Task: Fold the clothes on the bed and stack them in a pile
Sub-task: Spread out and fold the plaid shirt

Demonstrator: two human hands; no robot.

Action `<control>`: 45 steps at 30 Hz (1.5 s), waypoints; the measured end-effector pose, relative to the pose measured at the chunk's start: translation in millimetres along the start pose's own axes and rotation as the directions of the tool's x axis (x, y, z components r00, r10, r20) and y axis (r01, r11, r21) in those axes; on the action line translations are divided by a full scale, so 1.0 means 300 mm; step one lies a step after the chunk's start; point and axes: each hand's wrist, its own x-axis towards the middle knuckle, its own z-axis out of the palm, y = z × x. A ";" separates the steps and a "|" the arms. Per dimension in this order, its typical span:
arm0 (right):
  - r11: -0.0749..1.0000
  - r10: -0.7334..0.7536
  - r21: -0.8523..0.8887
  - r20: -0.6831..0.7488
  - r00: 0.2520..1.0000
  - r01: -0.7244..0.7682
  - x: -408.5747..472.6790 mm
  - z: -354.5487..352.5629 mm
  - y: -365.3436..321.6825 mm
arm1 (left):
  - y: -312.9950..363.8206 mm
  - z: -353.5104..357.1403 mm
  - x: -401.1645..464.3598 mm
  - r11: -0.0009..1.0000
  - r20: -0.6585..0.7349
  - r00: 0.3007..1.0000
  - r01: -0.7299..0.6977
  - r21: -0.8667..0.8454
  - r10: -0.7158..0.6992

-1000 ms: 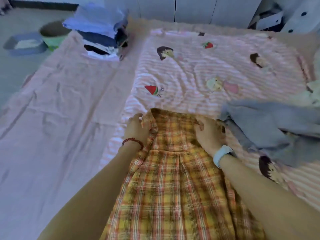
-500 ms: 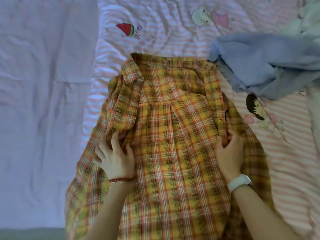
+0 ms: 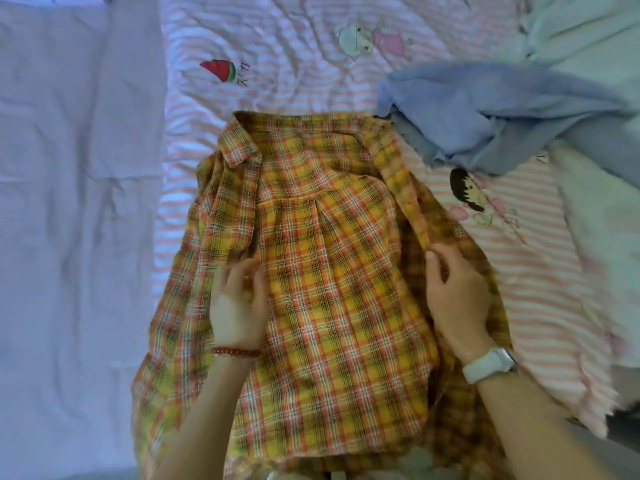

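Left hand (image 3: 239,306) lies flat, fingers straight, on the plaid shirt (image 3: 325,271); right hand (image 3: 457,299) seemingly pinches its right placket edge.

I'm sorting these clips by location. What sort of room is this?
Most likely a bedroom: the plaid shirt lies spread on a bed, over a pink striped cartoon-print quilt beside a plain sheet, with a blue garment crumpled nearby.
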 end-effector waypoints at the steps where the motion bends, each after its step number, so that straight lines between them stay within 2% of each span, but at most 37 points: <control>1: 0.994 -0.075 0.087 0.200 0.977 0.059 -0.026 0.012 -0.013 | 0.012 0.023 -0.005 0.994 0.096 0.993 0.069 -0.080 -0.061; 2: 0.984 -0.120 0.169 0.410 0.904 0.054 -0.059 0.024 -0.033 | 0.043 0.040 -0.011 0.968 0.238 0.961 0.183 -0.169 -0.140; 3: 0.968 -0.121 0.250 0.575 0.809 -0.033 -0.100 0.033 -0.050 | 0.075 0.068 -0.020 0.918 0.391 0.897 0.315 -0.241 -0.206; 4: 0.959 -0.094 0.268 0.607 0.789 -0.092 -0.141 0.035 -0.041 | 0.109 0.095 -0.029 0.871 0.513 0.823 0.420 -0.256 -0.245; 5: 0.961 -0.037 0.248 0.554 0.832 -0.123 -0.179 0.037 -0.015 | 0.123 0.125 -0.040 0.846 0.586 0.771 0.468 -0.256 -0.249; 7: 0.975 0.048 0.186 0.369 0.928 -0.124 -0.253 0.024 0.044 | 0.143 0.182 -0.070 0.844 0.663 0.715 0.481 -0.235 -0.222; 8: 0.980 0.069 0.154 0.332 0.941 -0.127 -0.292 0.014 0.073 | 0.161 0.204 -0.090 0.832 0.689 0.684 0.510 -0.218 -0.239; 10: 0.982 0.132 0.084 0.339 0.932 -0.169 -0.363 0.011 0.126 | 0.185 0.260 -0.142 0.784 0.738 0.603 0.598 -0.167 -0.303; 12: 0.964 0.243 0.006 0.388 0.889 -0.267 -0.430 0.011 0.177 | 0.214 0.310 -0.204 0.757 0.760 0.536 0.647 -0.090 -0.367; 15: 0.917 0.392 -0.092 0.388 0.834 -0.388 -0.500 0.010 0.223 | 0.249 0.379 -0.282 0.741 0.746 0.484 0.671 0.019 -0.458; 16: 0.910 0.412 -0.127 0.381 0.828 -0.394 -0.516 0.015 0.231 | 0.262 0.394 -0.300 0.714 0.735 0.478 0.700 0.013 -0.481; 18: 0.917 0.398 -0.152 0.349 0.849 -0.368 -0.542 0.021 0.237 | 0.276 0.417 -0.328 0.686 0.691 0.511 0.727 -0.029 -0.511; 21: 0.936 0.346 -0.032 0.260 0.902 -0.350 -0.549 -0.018 0.252 | 0.297 0.413 -0.352 0.676 0.656 0.560 0.729 -0.101 -0.506; 24: 0.956 0.264 0.112 0.087 0.961 -0.272 -0.548 -0.120 0.289 | 0.342 0.389 -0.378 0.668 0.716 0.542 0.731 -0.142 -0.441; 26: 0.973 0.160 0.172 -0.024 0.987 -0.154 -0.532 -0.202 0.306 | 0.386 0.371 -0.395 0.550 0.807 0.481 0.799 -0.244 -0.342; 28: 0.971 0.029 0.238 -0.064 0.998 -0.013 -0.502 -0.274 0.316 | 0.418 0.360 -0.397 0.396 0.855 0.446 0.859 -0.324 -0.266; 29: 0.958 -0.052 0.279 -0.047 0.998 0.063 -0.487 -0.296 0.317 | 0.422 0.354 -0.392 0.367 0.857 0.456 0.860 -0.355 -0.239; 30: 0.935 -0.144 0.329 0.009 0.990 0.132 -0.483 -0.312 0.316 | 0.420 0.345 -0.391 0.379 0.841 0.489 0.841 -0.385 -0.231; 31: 0.903 -0.226 0.400 0.129 0.966 0.158 -0.488 -0.318 0.312 | 0.410 0.330 -0.394 0.421 0.812 0.521 0.819 -0.390 -0.263; 32: 0.877 -0.280 0.468 0.313 0.908 0.109 -0.500 -0.313 0.307 | 0.383 0.316 -0.399 0.489 0.770 0.552 0.792 -0.365 -0.320; 33: 0.872 -0.304 0.490 0.529 0.792 0.008 -0.517 -0.300 0.302 | 0.351 0.303 -0.406 0.561 0.719 0.580 0.765 -0.317 -0.384; 34: 0.880 -0.300 0.467 0.688 0.661 -0.087 -0.540 -0.280 0.306 | 0.315 0.290 -0.418 0.617 0.666 0.599 0.744 -0.257 -0.445; 35: 0.888 -0.270 0.435 0.753 0.599 -0.147 -0.567 -0.258 0.319 | 0.278 0.279 -0.436 0.640 0.644 0.587 0.744 -0.190 -0.491; 36: 0.899 -0.219 0.405 0.742 0.634 -0.164 -0.590 -0.239 0.342 | 0.244 0.271 -0.460 0.631 0.655 0.548 0.763 -0.137 -0.520; 37: 0.910 -0.137 0.379 0.656 0.742 -0.166 -0.604 -0.225 0.372 | 0.210 0.266 -0.489 0.588 0.682 0.493 0.801 -0.112 -0.541; 38: 0.924 -0.041 0.346 0.508 0.861 -0.160 -0.610 -0.217 0.404 | 0.180 0.267 -0.521 0.545 0.705 0.455 0.830 -0.116 -0.544; 39: 0.937 0.053 0.307 0.347 0.936 -0.167 -0.611 -0.213 0.441 | 0.153 0.271 -0.551 0.518 0.718 0.441 0.846 -0.131 -0.539; 40: 0.937 0.148 0.280 0.222 0.964 -0.208 -0.604 -0.211 0.480 | 0.136 0.277 -0.579 0.511 0.723 0.439 0.848 -0.138 -0.533; 41: 0.919 0.250 0.273 0.158 0.955 -0.286 -0.591 -0.207 0.522 | 0.125 0.284 -0.610 0.524 0.726 0.447 0.840 -0.140 -0.522; 42: 0.886 0.348 0.267 0.156 0.924 -0.379 -0.574 -0.201 0.564 | 0.116 0.293 -0.642 0.565 0.723 0.466 0.815 -0.127 -0.510; 44: 0.790 0.480 0.280 0.272 0.834 -0.546 -0.542 -0.184 0.621 | 0.106 0.317 -0.704 0.738 0.689 0.554 0.674 -0.041 -0.468; 45: 0.737 0.494 0.299 0.374 0.785 -0.606 -0.535 -0.171 0.636 | 0.102 0.333 -0.730 0.810 0.663 0.603 0.586 0.010 -0.444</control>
